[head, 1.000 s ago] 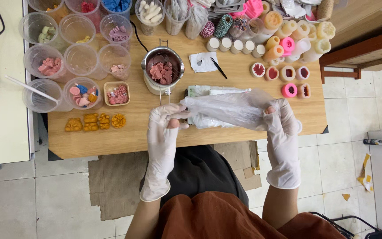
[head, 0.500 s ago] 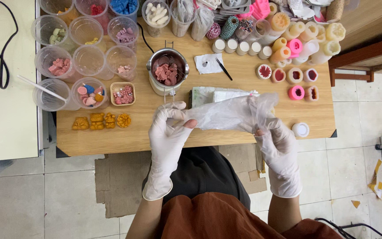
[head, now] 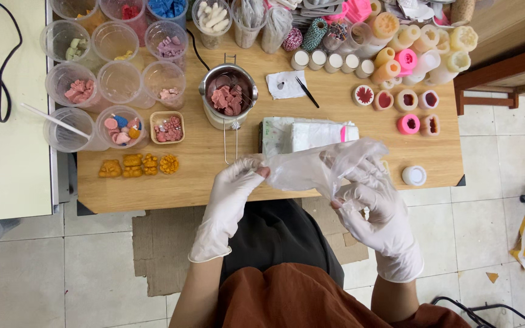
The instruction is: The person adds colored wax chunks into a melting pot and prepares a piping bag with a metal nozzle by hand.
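1. Both our gloved hands pinch a clear plastic bag (head: 320,167): left hand (head: 229,194) at one end, right hand (head: 369,203) at the other.
2. We see the bag thin, crinkled and see-through, stretched over the table's (head: 274,182) near edge, just in front of the metal pot (head: 229,97).
3. We see pink wax chunks in that pot.
4. Left of the pot, clear cups (head: 80,91) hold pink, purple and mixed pieces.

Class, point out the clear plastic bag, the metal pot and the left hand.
clear plastic bag (head: 320,165), head view, on its middle.
metal pot (head: 209,85), head view, on its rim.
left hand (head: 229,194), head view, on its gloved back.
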